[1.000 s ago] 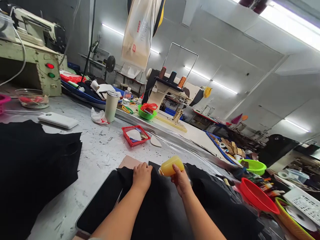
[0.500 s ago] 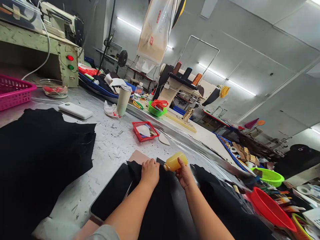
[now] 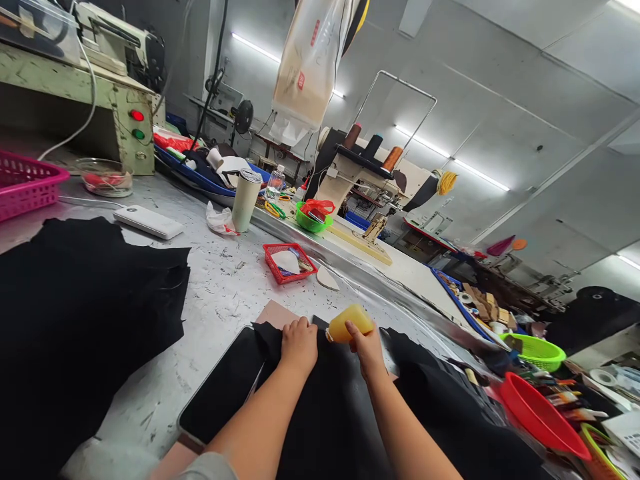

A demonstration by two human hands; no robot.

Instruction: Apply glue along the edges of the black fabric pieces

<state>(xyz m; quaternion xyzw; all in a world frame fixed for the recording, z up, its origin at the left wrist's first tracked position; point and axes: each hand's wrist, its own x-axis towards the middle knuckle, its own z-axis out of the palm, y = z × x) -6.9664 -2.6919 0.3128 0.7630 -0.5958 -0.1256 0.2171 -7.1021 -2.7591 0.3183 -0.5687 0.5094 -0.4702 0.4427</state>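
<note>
My right hand (image 3: 367, 350) grips a squeeze bottle (image 3: 349, 321) of yellow liquid, tilted so its nozzle points left and down. The nozzle is close to the far edge of a black sheet (image 3: 325, 413), which looks like leather. On that same edge my left hand (image 3: 299, 341) rests with its fingers curled down over the material; the fingertips are hidden. A dark flat slab with rounded corners (image 3: 217, 390) lies under my left forearm. Pinkish board (image 3: 273, 312) shows beneath the sheet's far edge. More black material (image 3: 435, 387) is bunched to the right.
A large black piece (image 3: 95, 313) lies at left. Beyond my hands are a red basket (image 3: 281, 275), a cup (image 3: 247, 200) and a white power bank (image 3: 147, 221). A sewing machine (image 3: 370, 167) stands behind. A red bowl (image 3: 540, 417) and tools crowd the right.
My right hand has tipped the bottle slightly and shifted a little left, with its thumb lower on the bottle. My left hand stays on the black sheet.
</note>
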